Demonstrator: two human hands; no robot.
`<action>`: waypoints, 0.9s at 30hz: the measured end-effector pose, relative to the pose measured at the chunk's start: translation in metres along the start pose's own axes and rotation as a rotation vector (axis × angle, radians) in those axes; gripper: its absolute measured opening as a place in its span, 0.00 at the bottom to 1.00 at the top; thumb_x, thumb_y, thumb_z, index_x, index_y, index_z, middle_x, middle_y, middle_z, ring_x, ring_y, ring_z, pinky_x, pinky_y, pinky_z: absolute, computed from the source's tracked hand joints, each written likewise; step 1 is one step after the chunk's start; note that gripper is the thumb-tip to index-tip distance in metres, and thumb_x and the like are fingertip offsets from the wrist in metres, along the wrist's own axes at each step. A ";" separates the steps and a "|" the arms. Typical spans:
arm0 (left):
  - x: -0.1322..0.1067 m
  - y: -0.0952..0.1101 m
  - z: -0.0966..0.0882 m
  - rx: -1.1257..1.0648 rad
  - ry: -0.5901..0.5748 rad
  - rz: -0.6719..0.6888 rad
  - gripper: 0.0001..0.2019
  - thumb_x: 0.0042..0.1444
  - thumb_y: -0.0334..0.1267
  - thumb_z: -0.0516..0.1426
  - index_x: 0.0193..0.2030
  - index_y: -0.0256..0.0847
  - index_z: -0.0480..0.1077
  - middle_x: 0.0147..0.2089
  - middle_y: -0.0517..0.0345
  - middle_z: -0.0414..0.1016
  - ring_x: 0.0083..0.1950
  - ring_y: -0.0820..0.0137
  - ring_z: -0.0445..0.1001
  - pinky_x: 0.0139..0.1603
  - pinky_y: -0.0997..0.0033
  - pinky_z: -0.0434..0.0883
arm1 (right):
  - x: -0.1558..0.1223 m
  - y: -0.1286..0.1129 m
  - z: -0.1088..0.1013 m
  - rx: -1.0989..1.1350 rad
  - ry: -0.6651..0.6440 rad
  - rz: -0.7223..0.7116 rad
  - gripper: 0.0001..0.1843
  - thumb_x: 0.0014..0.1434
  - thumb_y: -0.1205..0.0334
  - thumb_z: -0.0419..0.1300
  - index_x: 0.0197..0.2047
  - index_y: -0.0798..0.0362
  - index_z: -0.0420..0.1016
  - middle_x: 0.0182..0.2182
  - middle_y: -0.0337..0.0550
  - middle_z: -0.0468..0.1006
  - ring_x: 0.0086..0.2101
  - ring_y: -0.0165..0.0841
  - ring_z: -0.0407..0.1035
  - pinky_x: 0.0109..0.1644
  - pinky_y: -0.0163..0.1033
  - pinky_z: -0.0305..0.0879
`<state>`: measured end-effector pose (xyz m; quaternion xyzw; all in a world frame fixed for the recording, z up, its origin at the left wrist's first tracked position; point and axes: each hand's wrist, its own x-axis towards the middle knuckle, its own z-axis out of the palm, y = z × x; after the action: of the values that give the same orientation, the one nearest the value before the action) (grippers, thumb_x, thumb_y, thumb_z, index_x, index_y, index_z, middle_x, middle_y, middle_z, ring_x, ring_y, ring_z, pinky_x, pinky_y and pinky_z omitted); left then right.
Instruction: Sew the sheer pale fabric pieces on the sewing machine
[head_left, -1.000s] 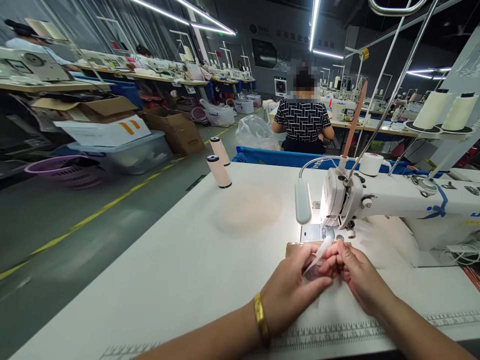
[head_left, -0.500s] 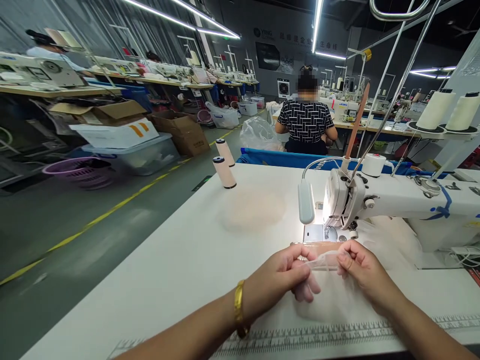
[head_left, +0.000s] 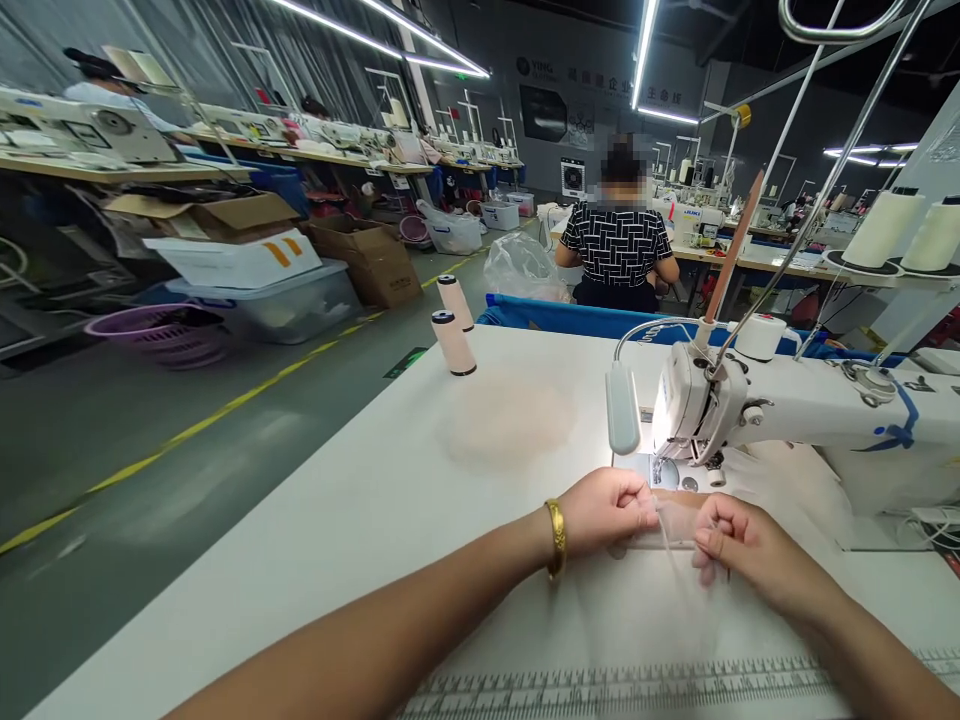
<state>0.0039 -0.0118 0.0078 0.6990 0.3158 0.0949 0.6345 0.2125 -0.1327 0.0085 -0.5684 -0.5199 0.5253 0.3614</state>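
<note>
Fingers (head_left: pixel 643 507) of our left hand (head_left: pixel 604 510) and right hand (head_left: pixel 750 548) pinch a sheer beige fabric strip (head_left: pixel 675 522) taut over the white desk (head_left: pixel 360 520), before the white sewing machine (head_left: pixel 795 415). Aligning, we judge; next calls for flat, steady feeding.

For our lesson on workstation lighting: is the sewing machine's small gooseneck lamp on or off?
On. The lamp casts a bright white glow on the sewing machine's head and the plate below it.
</note>
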 end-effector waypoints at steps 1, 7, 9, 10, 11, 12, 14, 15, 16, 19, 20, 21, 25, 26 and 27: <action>0.001 -0.001 0.000 -0.006 0.004 0.008 0.17 0.50 0.52 0.65 0.29 0.42 0.67 0.21 0.67 0.67 0.24 0.71 0.67 0.26 0.73 0.64 | 0.000 -0.003 -0.006 -0.091 0.011 0.010 0.18 0.66 0.45 0.63 0.36 0.50 0.68 0.32 0.39 0.80 0.33 0.36 0.73 0.39 0.39 0.63; -0.004 -0.004 0.002 0.087 0.018 0.070 0.15 0.54 0.50 0.60 0.27 0.41 0.66 0.20 0.67 0.63 0.24 0.73 0.63 0.24 0.74 0.57 | 0.014 -0.027 -0.003 -0.417 -0.020 -0.028 0.12 0.62 0.52 0.67 0.46 0.46 0.76 0.36 0.37 0.80 0.36 0.37 0.71 0.35 0.37 0.59; -0.006 -0.004 0.002 0.107 0.048 0.088 0.15 0.56 0.50 0.59 0.27 0.41 0.64 0.21 0.66 0.62 0.24 0.73 0.63 0.25 0.74 0.58 | 0.020 -0.026 0.007 -0.419 0.020 -0.069 0.09 0.66 0.51 0.62 0.41 0.47 0.75 0.33 0.36 0.78 0.34 0.37 0.70 0.36 0.37 0.59; -0.006 -0.005 0.003 0.114 0.062 0.090 0.14 0.56 0.49 0.58 0.28 0.41 0.65 0.21 0.66 0.62 0.24 0.72 0.64 0.25 0.74 0.59 | 0.022 -0.022 0.012 -0.415 0.056 -0.100 0.11 0.68 0.51 0.60 0.38 0.48 0.74 0.32 0.37 0.77 0.34 0.36 0.69 0.36 0.38 0.59; -0.007 -0.005 0.003 0.128 0.076 0.098 0.13 0.56 0.48 0.57 0.29 0.41 0.67 0.22 0.66 0.63 0.24 0.72 0.65 0.26 0.73 0.60 | 0.023 -0.019 0.016 -0.412 0.092 -0.137 0.13 0.69 0.51 0.58 0.35 0.48 0.71 0.31 0.37 0.76 0.33 0.36 0.68 0.36 0.38 0.59; -0.007 -0.005 0.004 0.155 0.098 0.117 0.11 0.56 0.47 0.56 0.30 0.41 0.68 0.23 0.65 0.65 0.26 0.71 0.66 0.27 0.73 0.62 | 0.024 -0.014 0.020 -0.414 0.122 -0.173 0.14 0.69 0.52 0.56 0.33 0.49 0.70 0.30 0.37 0.75 0.33 0.36 0.67 0.36 0.38 0.58; -0.007 -0.005 0.005 0.237 0.168 0.195 0.09 0.55 0.43 0.55 0.30 0.41 0.71 0.28 0.61 0.68 0.30 0.70 0.67 0.30 0.72 0.64 | 0.024 -0.008 0.023 -0.422 0.144 -0.222 0.13 0.69 0.54 0.56 0.33 0.49 0.69 0.30 0.38 0.75 0.33 0.36 0.67 0.36 0.39 0.57; -0.007 -0.005 0.006 0.273 0.206 0.235 0.09 0.54 0.42 0.55 0.29 0.41 0.70 0.30 0.60 0.69 0.32 0.69 0.67 0.31 0.72 0.65 | 0.023 -0.006 0.023 -0.422 0.145 -0.227 0.13 0.69 0.54 0.56 0.33 0.49 0.69 0.30 0.38 0.75 0.33 0.36 0.67 0.36 0.39 0.57; -0.007 -0.005 0.007 0.288 0.236 0.260 0.08 0.54 0.42 0.56 0.29 0.41 0.69 0.31 0.60 0.70 0.33 0.69 0.67 0.32 0.72 0.65 | 0.023 -0.005 0.022 -0.413 0.141 -0.221 0.13 0.70 0.54 0.56 0.33 0.48 0.70 0.31 0.38 0.75 0.33 0.36 0.67 0.37 0.39 0.58; -0.006 -0.006 0.008 0.211 0.218 0.210 0.11 0.57 0.46 0.57 0.30 0.42 0.66 0.28 0.62 0.69 0.29 0.70 0.66 0.29 0.73 0.63 | 0.023 -0.003 0.020 -0.361 0.125 -0.184 0.13 0.70 0.52 0.55 0.35 0.49 0.72 0.32 0.38 0.76 0.34 0.36 0.68 0.39 0.39 0.61; -0.006 -0.006 0.008 0.178 0.196 0.185 0.12 0.58 0.47 0.57 0.31 0.42 0.65 0.26 0.64 0.68 0.28 0.70 0.66 0.28 0.73 0.62 | 0.023 -0.003 0.019 -0.342 0.127 -0.179 0.13 0.70 0.52 0.55 0.37 0.49 0.72 0.32 0.39 0.76 0.35 0.36 0.69 0.39 0.39 0.62; -0.005 -0.007 0.008 0.156 0.177 0.170 0.12 0.58 0.48 0.57 0.31 0.42 0.66 0.25 0.64 0.68 0.27 0.71 0.65 0.27 0.73 0.62 | 0.023 -0.002 0.019 -0.319 0.139 -0.176 0.13 0.70 0.51 0.55 0.38 0.49 0.73 0.33 0.39 0.77 0.35 0.37 0.69 0.40 0.40 0.64; -0.005 -0.008 0.009 0.142 0.153 0.180 0.12 0.61 0.46 0.55 0.33 0.41 0.71 0.24 0.64 0.68 0.27 0.70 0.66 0.28 0.72 0.63 | 0.025 0.001 0.022 -0.218 0.214 -0.159 0.13 0.66 0.50 0.60 0.45 0.50 0.74 0.38 0.42 0.78 0.38 0.38 0.71 0.42 0.41 0.68; -0.006 -0.008 0.009 0.143 0.160 0.183 0.12 0.61 0.46 0.54 0.34 0.41 0.72 0.24 0.64 0.68 0.27 0.70 0.66 0.28 0.72 0.63 | 0.026 0.001 0.023 -0.208 0.226 -0.153 0.13 0.65 0.50 0.61 0.45 0.50 0.74 0.37 0.42 0.78 0.38 0.38 0.71 0.42 0.40 0.67; -0.006 -0.008 0.010 0.145 0.170 0.187 0.12 0.61 0.46 0.54 0.33 0.41 0.72 0.23 0.63 0.68 0.27 0.70 0.66 0.28 0.72 0.63 | 0.026 0.001 0.024 -0.209 0.233 -0.150 0.13 0.64 0.49 0.61 0.44 0.50 0.74 0.36 0.41 0.77 0.37 0.37 0.71 0.41 0.40 0.67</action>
<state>0.0023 -0.0235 0.0003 0.7587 0.3081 0.1895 0.5418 0.1866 -0.1108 -0.0030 -0.6194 -0.5676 0.3704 0.3962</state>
